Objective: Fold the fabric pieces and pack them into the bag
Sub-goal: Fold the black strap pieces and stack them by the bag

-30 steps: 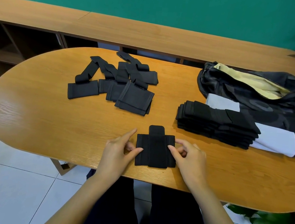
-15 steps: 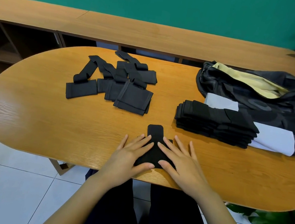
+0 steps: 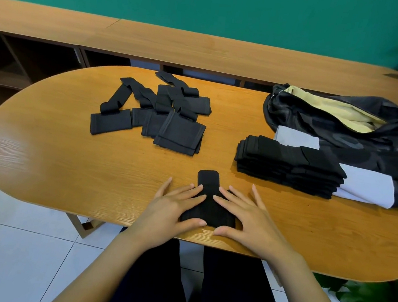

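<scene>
Both hands have gone from pinching the edges to lying flat: the left hand (image 3: 174, 206) and right hand (image 3: 244, 213), fingers straight, press the fabric piece (image 3: 209, 180) at lower centre of the worktop (image 3: 66, 173). This fold looks finished. Beyond: folded stack (image 3: 288, 166) centre right, unfolded pieces (image 3: 171, 125) centre left, bag (image 3: 339, 127) upper right.

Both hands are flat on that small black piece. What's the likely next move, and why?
Probably lift the black piece onto the folded stack to its right. The left hand and right hand press it flat, so the fold looks done, and that stack lies beside the open bag.
</scene>
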### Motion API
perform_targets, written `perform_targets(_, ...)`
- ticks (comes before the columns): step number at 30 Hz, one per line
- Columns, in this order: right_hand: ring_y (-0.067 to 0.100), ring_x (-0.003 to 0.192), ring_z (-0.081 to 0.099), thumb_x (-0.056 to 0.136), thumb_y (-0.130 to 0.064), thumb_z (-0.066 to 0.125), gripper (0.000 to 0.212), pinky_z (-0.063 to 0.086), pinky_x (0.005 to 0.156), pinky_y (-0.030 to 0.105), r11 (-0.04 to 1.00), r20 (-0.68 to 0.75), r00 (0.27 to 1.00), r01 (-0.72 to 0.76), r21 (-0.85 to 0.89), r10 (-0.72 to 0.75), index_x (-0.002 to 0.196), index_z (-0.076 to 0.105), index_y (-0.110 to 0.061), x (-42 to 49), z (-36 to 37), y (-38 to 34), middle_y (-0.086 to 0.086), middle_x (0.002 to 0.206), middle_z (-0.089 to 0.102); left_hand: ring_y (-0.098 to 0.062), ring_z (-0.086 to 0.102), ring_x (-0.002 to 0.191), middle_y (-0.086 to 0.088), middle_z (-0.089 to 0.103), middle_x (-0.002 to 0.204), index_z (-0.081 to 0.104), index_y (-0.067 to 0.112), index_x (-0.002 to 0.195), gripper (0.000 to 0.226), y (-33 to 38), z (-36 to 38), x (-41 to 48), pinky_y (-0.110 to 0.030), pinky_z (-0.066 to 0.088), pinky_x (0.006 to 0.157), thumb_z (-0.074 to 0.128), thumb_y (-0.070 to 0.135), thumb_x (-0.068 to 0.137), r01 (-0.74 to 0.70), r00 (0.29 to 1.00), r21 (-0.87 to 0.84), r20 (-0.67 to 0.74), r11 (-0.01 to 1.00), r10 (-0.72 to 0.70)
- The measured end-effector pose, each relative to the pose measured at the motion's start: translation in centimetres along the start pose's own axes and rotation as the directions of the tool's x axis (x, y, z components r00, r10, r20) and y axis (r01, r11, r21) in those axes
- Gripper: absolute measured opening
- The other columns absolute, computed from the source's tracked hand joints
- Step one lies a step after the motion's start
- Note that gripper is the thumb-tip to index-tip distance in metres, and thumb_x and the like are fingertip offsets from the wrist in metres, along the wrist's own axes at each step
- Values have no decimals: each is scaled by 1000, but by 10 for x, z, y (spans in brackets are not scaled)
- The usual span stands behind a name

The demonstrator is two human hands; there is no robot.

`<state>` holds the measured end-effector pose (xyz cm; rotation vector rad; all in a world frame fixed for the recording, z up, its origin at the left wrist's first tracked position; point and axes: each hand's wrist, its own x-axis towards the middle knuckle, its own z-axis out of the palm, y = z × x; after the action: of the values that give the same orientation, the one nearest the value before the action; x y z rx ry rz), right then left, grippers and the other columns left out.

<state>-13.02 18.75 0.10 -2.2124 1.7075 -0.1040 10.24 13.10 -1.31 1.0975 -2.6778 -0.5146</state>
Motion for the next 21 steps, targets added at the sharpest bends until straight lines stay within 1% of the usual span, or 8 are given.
perform_targets(2,-6,145,-4,77,-85,29,84,-25,115,33,998,-23,999,34,-54,-35,150,23,-45,-1,-2,1,-24,157,8,6,13,144,20,22,156,38,36,147,77,1,-1,0,-32,-12,120,20,77,85,-1,1000,-10,-19,1000,1)
perform_targets(4,-7,145,1,78,-86,22,82,-23,116,34,995,-46,997,59,-81,-63,148,27,-44,-2,-3,2,-24,155,13,6,15,144,19,25,156,40,35,146,76,1,-1,0,-32,-11,120,20,77,86,0,1000,-17,-31,1000,-1)
perform_targets(10,-11,140,15,83,-83,10,77,-21,116,27,998,-130,990,50,-29,-53,143,37,-43,-1,-3,3,-25,148,29,11,15,141,21,27,152,42,34,145,87,-2,-5,-1,-39,-13,121,30,87,76,12,999,-85,-31,996,-14)
perform_targets(12,-12,138,19,83,-83,8,78,-20,115,24,999,-151,987,50,5,-49,141,41,-42,1,-4,3,-25,146,35,12,20,140,21,32,149,46,33,142,85,-5,-5,-4,-40,-12,121,36,84,76,10,997,-116,-69,993,-18)
perform_targets(14,-14,133,24,83,-83,7,80,-19,114,19,998,-187,982,42,53,-32,137,47,-40,2,-3,4,-21,143,44,13,27,137,21,41,143,51,32,138,78,-7,-4,-7,-36,-11,121,40,80,78,1,991,-157,-134,988,-22)
perform_targets(16,-13,127,31,82,-84,7,83,-18,110,12,993,-235,972,28,111,-1,133,53,-37,3,-7,0,-17,139,53,15,38,130,19,52,135,56,31,133,67,-9,-3,-8,-31,-5,122,43,73,82,-17,977,-197,-211,980,-25)
perform_targets(18,-7,124,38,83,-78,17,78,-15,104,6,986,-245,967,-29,166,70,129,59,-31,1,-17,-7,-13,132,59,11,51,119,16,63,125,62,30,127,56,-12,-2,-7,-33,7,122,47,65,86,-28,960,-232,-277,972,-38)
perform_targets(21,3,116,48,81,-62,29,68,3,99,4,966,-287,943,-98,240,167,126,63,-23,3,-27,-16,-5,120,67,5,63,100,14,72,105,68,25,119,43,-12,-2,-4,-38,26,117,54,53,89,-22,936,-295,-342,955,-85)
